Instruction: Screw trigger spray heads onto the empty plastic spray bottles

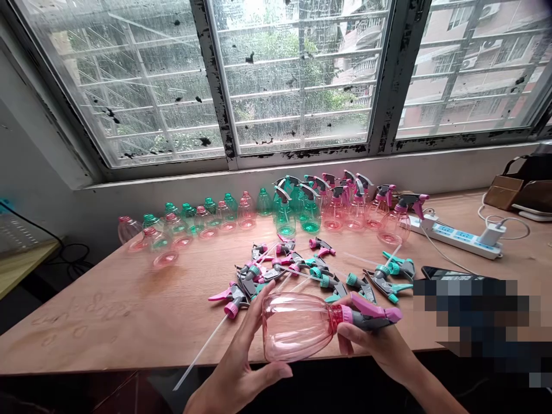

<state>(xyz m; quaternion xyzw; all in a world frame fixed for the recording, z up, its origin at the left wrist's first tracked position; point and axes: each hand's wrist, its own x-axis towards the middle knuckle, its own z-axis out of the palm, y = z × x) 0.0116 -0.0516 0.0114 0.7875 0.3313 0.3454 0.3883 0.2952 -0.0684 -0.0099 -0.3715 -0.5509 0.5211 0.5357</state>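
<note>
Over the near edge of the tan wooden table [129, 322], left hand [239, 362]: cupped about the base of the clear pink plastic bottle [297, 328]; cannot tell whether it grips.
Bottle: tipped sideways between both hands.
Right hand [383, 348]: clamped on its neck, by the pink-and-grey plastic trigger head [370, 322].

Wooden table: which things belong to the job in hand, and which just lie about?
Likely belonging:
clear pink plastic spray bottle, in the right hand
headless pink and green bottles
loose pink-grey and green-grey trigger heads
standing bottles with heads

Likely not:
white power strip
brown bag
flat black device
</note>
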